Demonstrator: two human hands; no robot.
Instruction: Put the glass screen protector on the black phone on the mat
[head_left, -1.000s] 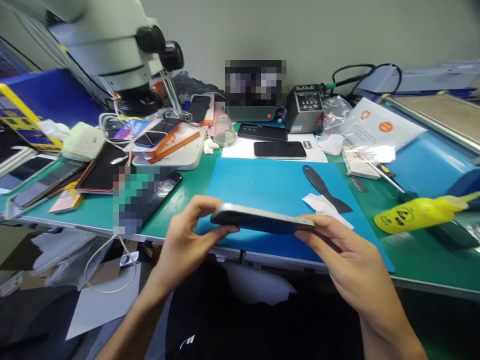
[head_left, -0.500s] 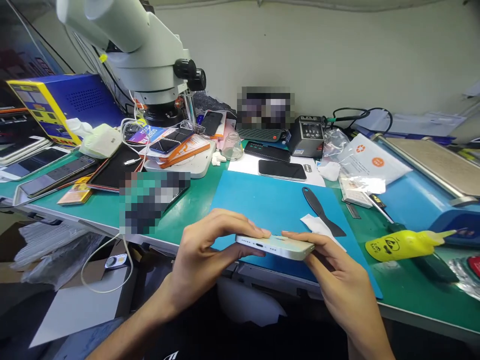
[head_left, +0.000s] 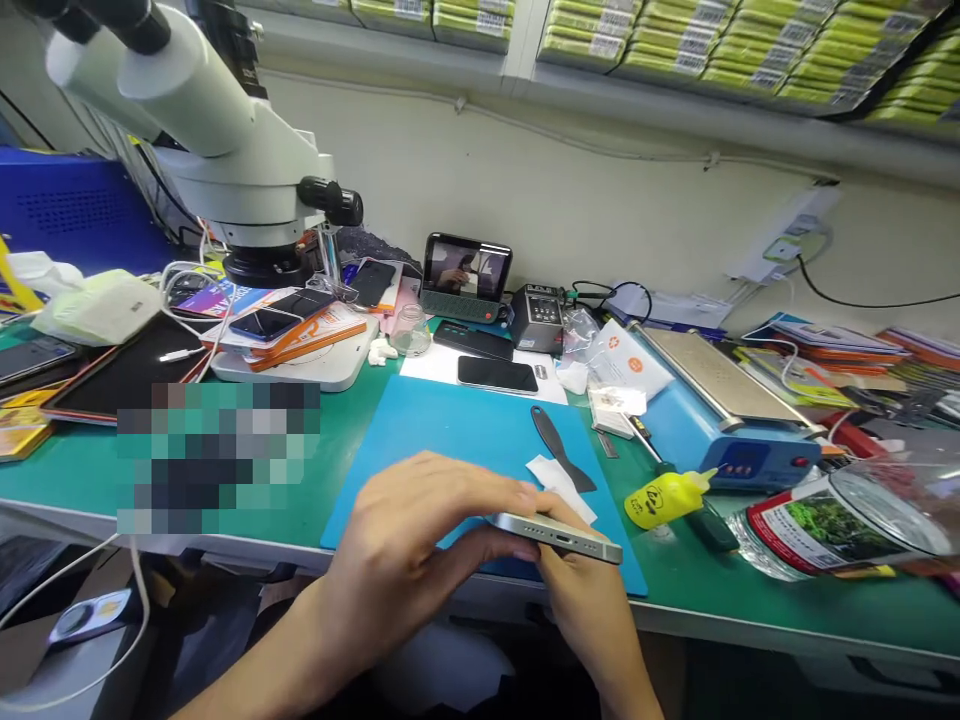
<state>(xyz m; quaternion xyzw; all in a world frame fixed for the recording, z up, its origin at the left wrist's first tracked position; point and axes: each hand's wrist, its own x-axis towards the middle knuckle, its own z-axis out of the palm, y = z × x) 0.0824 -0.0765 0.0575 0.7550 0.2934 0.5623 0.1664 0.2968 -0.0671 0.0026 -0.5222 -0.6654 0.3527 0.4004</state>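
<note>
A smartphone (head_left: pixel 581 542) is held above the front edge of the blue work mat, its bottom edge with the charging port facing me. My left hand (head_left: pixel 420 545) pinches its left end, thumb below and fingers on top. Behind the phone, my right hand (head_left: pixel 589 600) is wrapped around its right part, with some of its fingers hidden. On the blue mat (head_left: pixel 442 430) beyond the hands lie a black plastic scraper (head_left: pixel 559 445) and a piece of white paper (head_left: pixel 561 487). Another phone (head_left: pixel 497 375), screen up, rests on white paper behind the mat.
A microscope (head_left: pixel 247 170) stands at the back left, near stacked phones and boxes. To the right are a yellow bottle (head_left: pixel 664 500), a blue machine with a flat plate (head_left: pixel 720 430) and a clear labelled jar (head_left: pixel 840 525). At the back, a small screen (head_left: pixel 466 270) leans upright.
My view has swung right and up. The phone now tilts down to the right. My right hand has shifted from the phone's right end to behind it; both hands keep their hold.
</note>
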